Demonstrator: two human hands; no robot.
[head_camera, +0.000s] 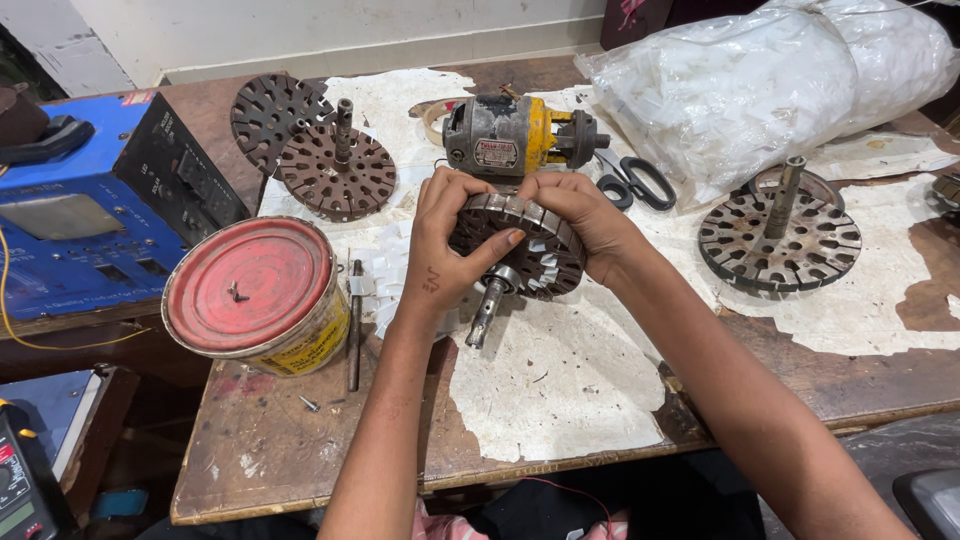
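Nearest: worn wooden table (300, 450), edge chipped, patches of torn white paper (560, 380) stuck across top. Small screw (308, 403) loose on bare wood near front left.

Above centre of table: left hand (440, 250) and right hand (580, 215) both wrapped round slotted motor core (520, 245), round, dark, laminated, with white paper strips tucked in slots. Core tilted, lifted just off table, shaft (485, 310) pointing down toward near edge. Left fingers curled over upper rim, thumb pressed across face of core. Right fingers closed on far right rim, tips hidden behind core. Both grips tight, no gap between fingers and metal.

Left of hands: thin metal rod (354, 325) lying on table, just beside round tin (255, 295) with red lid, bent nail resting on lid. Heap of small white paper slips (385, 270) between tin and left wrist.

Far left, off table: blue box-shaped instrument (80, 210) with dark panel.

Farther back: two more brown slotted discs (335, 170), one with upright shaft, overlapping. Directly behind hands: grimy yellow and grey motor body (510, 135). Right of that: black-handled scissors (630, 180). Right side: another slotted core on upright shaft (780, 235), well apart from hands. Far right rear: bulging clear plastic bag (780, 80) of white material.
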